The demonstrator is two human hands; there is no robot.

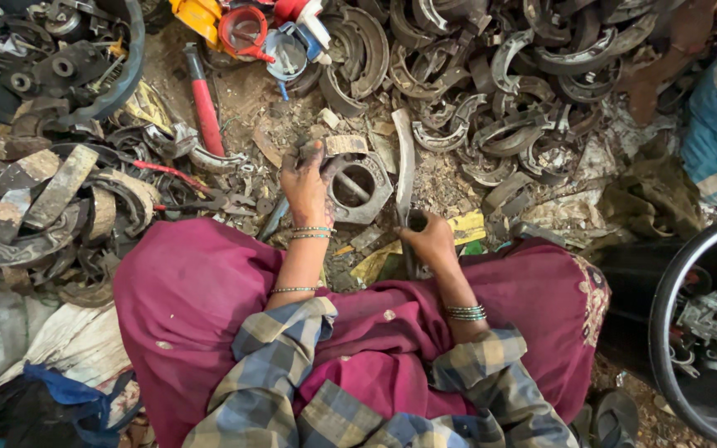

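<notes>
I sit on the ground in maroon cloth and checked sleeves. My left hand rests on a curved brake shoe lying on a square metal block with a round hole. Its fingers press the shoe's left end. My right hand is closed around the handle of a dark metal tool, probably a hammer, held upright just right of the block. A long curved metal strip lies between the block and the pile beyond.
A heap of worn brake shoes fills the ground ahead. More shoes and lining pieces lie at left. A red-handled tool lies near them. A black tub of small metal parts stands at right. Another person's foot shows top right.
</notes>
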